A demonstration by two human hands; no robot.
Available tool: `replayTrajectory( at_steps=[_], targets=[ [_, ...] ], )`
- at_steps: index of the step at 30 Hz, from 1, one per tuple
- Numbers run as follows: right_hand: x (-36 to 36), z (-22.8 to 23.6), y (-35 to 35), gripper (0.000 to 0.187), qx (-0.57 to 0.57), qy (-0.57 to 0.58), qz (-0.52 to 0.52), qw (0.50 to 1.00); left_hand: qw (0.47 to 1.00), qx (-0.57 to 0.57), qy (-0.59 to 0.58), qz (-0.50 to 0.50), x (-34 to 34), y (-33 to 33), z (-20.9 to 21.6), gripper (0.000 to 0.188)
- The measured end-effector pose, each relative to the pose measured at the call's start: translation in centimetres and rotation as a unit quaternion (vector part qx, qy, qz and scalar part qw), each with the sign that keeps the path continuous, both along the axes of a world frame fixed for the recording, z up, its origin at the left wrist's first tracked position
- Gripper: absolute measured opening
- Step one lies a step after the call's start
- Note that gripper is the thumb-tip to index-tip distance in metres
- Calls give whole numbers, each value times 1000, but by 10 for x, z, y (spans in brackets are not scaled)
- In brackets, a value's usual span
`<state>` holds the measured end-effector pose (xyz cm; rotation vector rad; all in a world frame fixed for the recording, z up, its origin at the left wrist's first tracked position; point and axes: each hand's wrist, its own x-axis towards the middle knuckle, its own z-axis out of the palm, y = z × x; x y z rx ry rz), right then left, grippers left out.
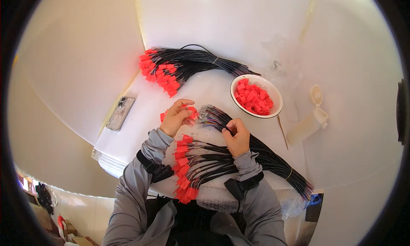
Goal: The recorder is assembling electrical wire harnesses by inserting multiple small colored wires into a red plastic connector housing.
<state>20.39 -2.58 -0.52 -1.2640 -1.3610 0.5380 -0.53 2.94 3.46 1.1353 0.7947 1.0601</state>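
Observation:
My left hand (pixel 173 120) is closed around small red plastic connector housings (pixel 193 113), with more red showing by the fingers; how many it holds is hidden. To its right lie the bare, multicoloured wire ends (pixel 209 116) of a black cable bundle (pixel 273 154), tied near its far end. My right hand (pixel 237 138) pinches black cable at that bundle, its fingertips a short way behind the wire ends. Below the hands, cables fan out leftward, each tipped with a red connector (pixel 183 171).
A second tied cable bundle (pixel 192 58) with red connectors lies at the back. Loose red connectors (pixel 254 97) fill a white bowl (pixel 278 101). A phone (pixel 121 113) rests at left. At right are a thin wooden stick (pixel 282 132) and an open bottle (pixel 305 128). White sheets surround the table.

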Motion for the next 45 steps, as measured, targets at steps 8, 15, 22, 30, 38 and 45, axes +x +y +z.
replayTrajectory(
  at_steps=[8,15,22,30,38,45],
  targets=[
    [-3,3,-2,16,-23,19,56,998,975,-135,-108,-141,9,-5,-29,29],
    [-8,5,-3,16,-22,37,110,993,990,31,7,-134,14,-13,-33,26],
    [-15,-4,-7,19,-134,192,240,942,992,67,64,-81,19,-16,-32,14],
    [-13,2,-6,14,-216,260,249,908,990,68,100,-69,19,-18,-33,11],
    [-13,5,-6,13,-207,298,225,904,988,83,114,-65,18,-21,-29,10],
    [-13,6,-5,13,-216,317,217,898,990,69,102,-64,17,-22,-29,12]
  ],
)
